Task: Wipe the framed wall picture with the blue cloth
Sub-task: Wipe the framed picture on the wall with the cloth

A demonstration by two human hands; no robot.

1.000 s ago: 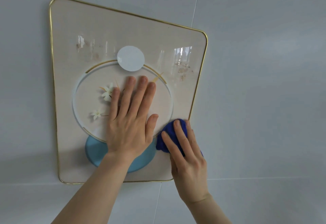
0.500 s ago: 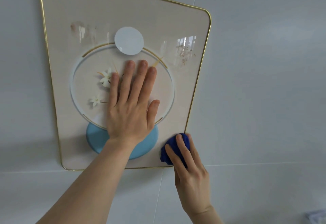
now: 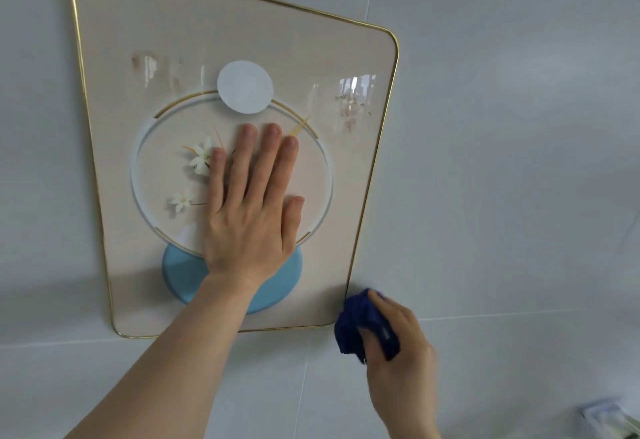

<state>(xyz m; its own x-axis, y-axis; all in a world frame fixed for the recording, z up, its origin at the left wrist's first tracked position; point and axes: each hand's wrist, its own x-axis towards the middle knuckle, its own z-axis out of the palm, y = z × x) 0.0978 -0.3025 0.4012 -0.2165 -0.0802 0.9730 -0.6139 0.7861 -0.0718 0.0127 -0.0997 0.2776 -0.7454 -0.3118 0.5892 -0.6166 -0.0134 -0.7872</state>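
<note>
Gold trim is running around the framed wall picture [image 3: 284, 44], which is hanging on a pale grey tiled wall [image 3: 519, 127] and filling the upper left and centre of the head view, the only view there is. Its glossy beige face is showing a white disc [image 3: 245, 87] near the top, a large white and gold ring below it, two white flowers [image 3: 201, 161] inside the ring at the left, and a light blue disc [image 3: 183, 274] at the bottom. No brand, label or writing is showing anywhere on it. Brownish smudges are sitting on the glass at the upper left [image 3: 152, 68] and upper right [image 3: 349, 106], mixed with window reflections.

The left hand [image 3: 251, 220] is lying flat on the picture's centre, fingers extended upward and close together, palm pressing on the lower part of the ring and the top of the blue disc, its bare forearm coming up from the lower left of the frame.

The right hand [image 3: 401, 345] is sitting at the lower right, fingers curling around the bunched blue cloth [image 3: 353, 321]. The cloth is pressing against the wall just at the picture's lower right corner, touching the gold edge there. The two hands are well apart.

A blurred pale object [image 3: 609, 416] is peeking in at the bottom right corner of the frame; what it is cannot be told.
</note>
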